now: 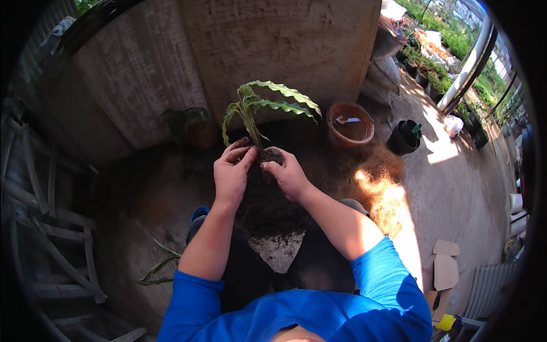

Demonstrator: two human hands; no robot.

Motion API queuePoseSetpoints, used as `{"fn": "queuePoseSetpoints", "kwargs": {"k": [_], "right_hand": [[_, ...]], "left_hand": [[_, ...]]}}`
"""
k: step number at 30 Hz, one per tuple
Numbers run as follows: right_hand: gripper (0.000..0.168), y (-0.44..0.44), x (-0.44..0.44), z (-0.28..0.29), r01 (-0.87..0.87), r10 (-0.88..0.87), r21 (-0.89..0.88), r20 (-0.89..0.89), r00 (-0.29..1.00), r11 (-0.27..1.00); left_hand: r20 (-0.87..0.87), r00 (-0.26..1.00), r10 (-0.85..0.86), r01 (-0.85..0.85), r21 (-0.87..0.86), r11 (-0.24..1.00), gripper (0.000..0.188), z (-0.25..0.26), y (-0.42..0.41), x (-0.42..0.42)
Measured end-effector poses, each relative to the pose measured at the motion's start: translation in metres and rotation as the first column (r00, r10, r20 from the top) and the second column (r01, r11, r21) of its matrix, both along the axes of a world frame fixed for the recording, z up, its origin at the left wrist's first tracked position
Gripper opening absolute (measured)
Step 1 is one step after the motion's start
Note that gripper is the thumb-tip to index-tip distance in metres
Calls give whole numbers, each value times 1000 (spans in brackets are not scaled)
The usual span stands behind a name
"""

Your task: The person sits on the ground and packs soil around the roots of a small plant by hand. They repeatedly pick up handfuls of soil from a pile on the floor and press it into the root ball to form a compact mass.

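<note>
A leafy plant with long wavy-edged green leaves (277,102) stands upright between my hands. My left hand (233,169) grips the base of its stems (252,128), thumb and fingers smeared with soil. Cupped in my right hand (288,173) is dark soil (273,157) at the plant's base; the roots are hidden in it. Below both hands, a mound of dark soil (273,213) lies on the floor between my legs.
An orange-brown plastic basin (351,139) holding a pale label and a black plant pot (401,139) stand at the right. Coconut-like fibre (384,201) lies nearer me. Boards (277,47) rise in front. Cut leaves (158,269) and a wooden frame (60,231) are at the left.
</note>
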State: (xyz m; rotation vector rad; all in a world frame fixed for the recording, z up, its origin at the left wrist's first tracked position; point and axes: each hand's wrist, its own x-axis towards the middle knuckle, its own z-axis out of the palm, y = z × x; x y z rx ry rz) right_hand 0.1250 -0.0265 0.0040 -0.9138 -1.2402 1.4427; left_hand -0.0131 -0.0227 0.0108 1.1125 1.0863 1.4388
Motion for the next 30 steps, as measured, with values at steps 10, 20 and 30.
{"fn": "queuePoseSetpoints", "kwargs": {"k": [10,20,30], "right_hand": [[22,-4,-1,5,-19,8,-83,-120,993,996],[24,-2,1,5,-111,83,-136,-194,977,984],[24,-1,6,12,-160,128,-155,-200,971,975]], "left_hand": [[-172,974,150,-140,72,988,15,-6,0,1],[-412,843,345,-250,269,930,16,1,0,-5],[-351,792,500,-379,361,852,15,8,8,-20]]}}
